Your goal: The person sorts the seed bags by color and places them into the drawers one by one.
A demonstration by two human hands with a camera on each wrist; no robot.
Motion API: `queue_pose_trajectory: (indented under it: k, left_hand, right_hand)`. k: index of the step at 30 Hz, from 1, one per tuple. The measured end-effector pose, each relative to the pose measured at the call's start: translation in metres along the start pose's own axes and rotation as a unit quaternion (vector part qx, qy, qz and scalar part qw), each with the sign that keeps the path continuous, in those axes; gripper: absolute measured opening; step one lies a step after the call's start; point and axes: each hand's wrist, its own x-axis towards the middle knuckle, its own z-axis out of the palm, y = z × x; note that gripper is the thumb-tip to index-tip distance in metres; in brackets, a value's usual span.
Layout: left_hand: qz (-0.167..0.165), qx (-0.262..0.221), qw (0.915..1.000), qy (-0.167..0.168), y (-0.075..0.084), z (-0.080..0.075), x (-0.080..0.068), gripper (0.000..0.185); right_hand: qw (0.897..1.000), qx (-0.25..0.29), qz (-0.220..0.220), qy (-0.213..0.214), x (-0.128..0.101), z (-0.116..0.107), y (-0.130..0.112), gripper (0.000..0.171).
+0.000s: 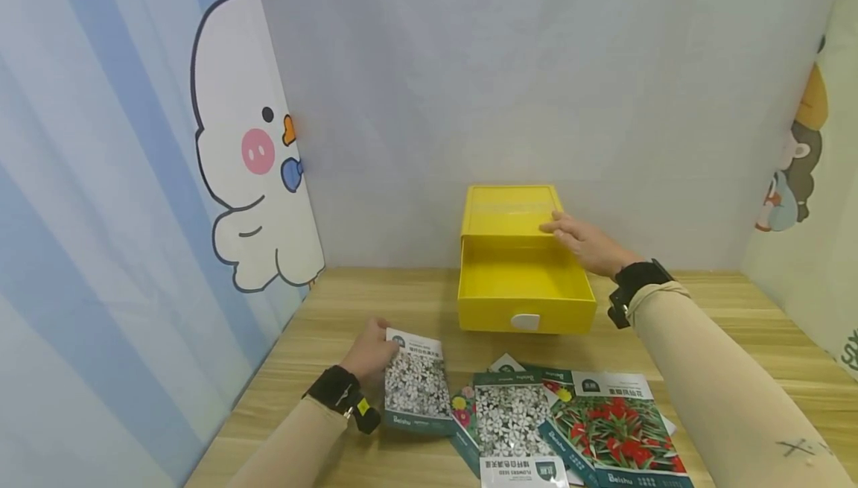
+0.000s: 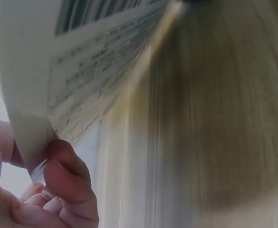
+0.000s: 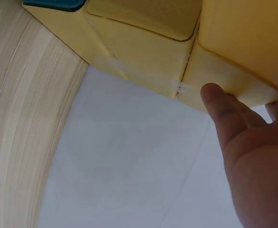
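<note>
At the left front, my left hand (image 1: pixel 370 352) pinches the corner of a seed packet (image 1: pixel 417 384) printed with white flowers. The left wrist view shows the packet's back (image 2: pixel 91 66), with barcode and small print, between thumb and fingers. A yellow drawer box (image 1: pixel 512 208) stands at the back, its drawer (image 1: pixel 492 314) pulled out toward me and nothing showing inside. My right hand (image 1: pixel 590 244) rests on the box's top right edge with its fingers stretched out. From the right wrist view, that hand (image 3: pixel 257 152) lies against the yellow box side (image 3: pixel 143 57).
Several more seed packets overlap on the wooden table (image 1: pixel 362 294) in front of the drawer, among them a white-flowered packet (image 1: pixel 512 421) and a red-flowered packet (image 1: pixel 623 428). A grey cloth wall (image 1: pixel 402 100) rises behind the box, with printed curtains (image 1: pixel 100 175) at the sides.
</note>
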Motion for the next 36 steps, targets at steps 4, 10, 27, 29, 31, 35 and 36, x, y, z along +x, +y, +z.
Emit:
queue_pose_trajectory:
  k: [4,10,27,29,31,35,36]
  left_hand:
    - [-0.001,-0.035,0.9994,0.006,0.000,0.000,0.001,0.055]
    - [0.001,-0.091,0.9958,0.006,0.007,-0.001,0.001,0.057]
    - [0.027,-0.157,0.9872,-0.002,0.056,-0.009,-0.010,0.047]
    - [0.029,-0.151,0.9882,0.006,0.061,-0.012,-0.011,0.046]
    - [0.033,-0.144,0.9890,0.015,0.066,-0.016,-0.012,0.047]
    - [0.038,-0.138,0.9894,0.020,0.083,-0.029,-0.019,0.048]
    - [0.041,-0.137,0.9895,0.020,0.085,-0.032,-0.019,0.048]
  right_hand:
    - [1.000,-0.002,-0.003,0.001,0.000,0.000,0.001,0.042]
    - [1.000,-0.004,-0.004,-0.002,0.000,0.000,0.000,0.043]
    - [1.000,-0.001,0.002,0.005,-0.002,-0.001,-0.001,0.042]
    - [1.000,0.001,0.004,0.005,-0.001,0.000,0.000,0.042]
    - [1.000,0.000,0.004,0.006,-0.001,0.000,0.000,0.042]
    - [1.000,0.000,0.001,0.009,0.001,0.001,0.001,0.042]
    - [1.000,0.000,-0.001,0.010,0.001,0.001,0.001,0.042]
